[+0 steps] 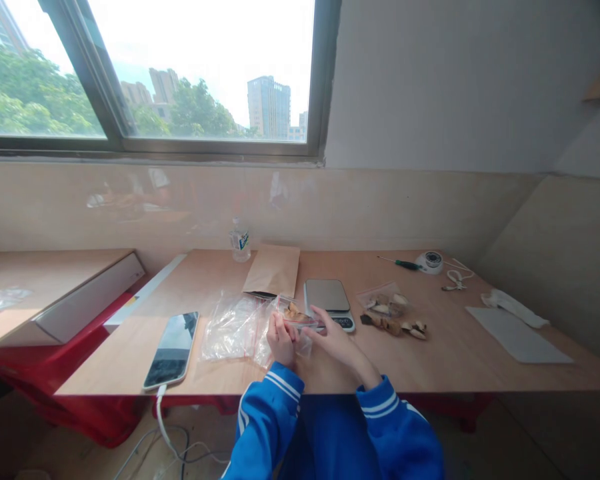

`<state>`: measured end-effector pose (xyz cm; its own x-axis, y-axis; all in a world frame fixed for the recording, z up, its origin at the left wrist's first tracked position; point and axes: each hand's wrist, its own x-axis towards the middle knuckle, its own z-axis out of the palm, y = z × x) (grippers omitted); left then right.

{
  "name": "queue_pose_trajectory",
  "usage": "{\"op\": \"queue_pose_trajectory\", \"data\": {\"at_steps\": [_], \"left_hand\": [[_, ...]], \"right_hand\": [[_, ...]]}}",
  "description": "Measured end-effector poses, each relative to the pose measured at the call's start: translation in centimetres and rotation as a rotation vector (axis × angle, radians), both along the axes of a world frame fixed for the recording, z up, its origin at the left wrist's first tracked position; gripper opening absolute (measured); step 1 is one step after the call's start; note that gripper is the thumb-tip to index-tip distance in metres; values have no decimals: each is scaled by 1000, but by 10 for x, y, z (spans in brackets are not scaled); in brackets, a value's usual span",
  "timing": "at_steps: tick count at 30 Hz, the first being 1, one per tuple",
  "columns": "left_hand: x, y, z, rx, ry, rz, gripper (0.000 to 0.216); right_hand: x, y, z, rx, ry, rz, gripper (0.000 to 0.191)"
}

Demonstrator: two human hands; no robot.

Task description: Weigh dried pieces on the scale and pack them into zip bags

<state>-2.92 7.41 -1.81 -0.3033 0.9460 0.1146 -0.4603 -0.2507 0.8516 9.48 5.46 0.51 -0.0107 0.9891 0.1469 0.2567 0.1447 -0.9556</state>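
Observation:
My left hand (281, 339) is closed on a small clear zip bag (307, 319) with a red seal line. Brown dried pieces (293, 311), which look like mushroom slices, show inside the bag. My right hand (334, 339) has its thumb and fingers at the bag's right edge, pinching it. Just behind the hands stands a kitchen scale (329, 295) with nothing on its plate. Flat clear zip bags (229, 330) lie left of my left hand. To the right are loose dried pieces (393, 326) and a filled zip bag (384, 303).
A brown paper bag (275, 270) and a plastic bottle (240, 241) are toward the wall. A phone (173, 350) with a cable lies at left. At right are a screwdriver (406, 265), a white dome camera (431, 262), a white sheet (517, 337) and a white cloth-like item (515, 307).

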Motion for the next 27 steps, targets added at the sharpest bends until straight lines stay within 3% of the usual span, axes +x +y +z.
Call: {"op": "queue_pose_trajectory", "data": {"at_steps": [7, 11, 14, 17, 19, 22, 27], "left_hand": [[10, -15, 30, 58, 6, -81, 38], [10, -21, 46, 126, 198, -192, 35], [-2, -17, 41, 152, 489, -151, 30], [-13, -9, 27, 53, 601, -136, 46], [-15, -5, 20, 11, 559, -226, 53], [-9, -5, 20, 68, 463, -367, 45], [1, -12, 31, 108, 404, -379, 36]], "right_hand": [[-7, -7, 10, 54, 252, -36, 45], [-1, -15, 26, 144, 325, -175, 43], [18, -21, 36, 198, 296, -295, 45], [40, -23, 38, 231, 286, -369, 47], [48, -24, 35, 226, 293, -356, 47], [47, -25, 28, 199, 241, -246, 46], [40, -30, 25, 281, -1, -92, 42]]}}
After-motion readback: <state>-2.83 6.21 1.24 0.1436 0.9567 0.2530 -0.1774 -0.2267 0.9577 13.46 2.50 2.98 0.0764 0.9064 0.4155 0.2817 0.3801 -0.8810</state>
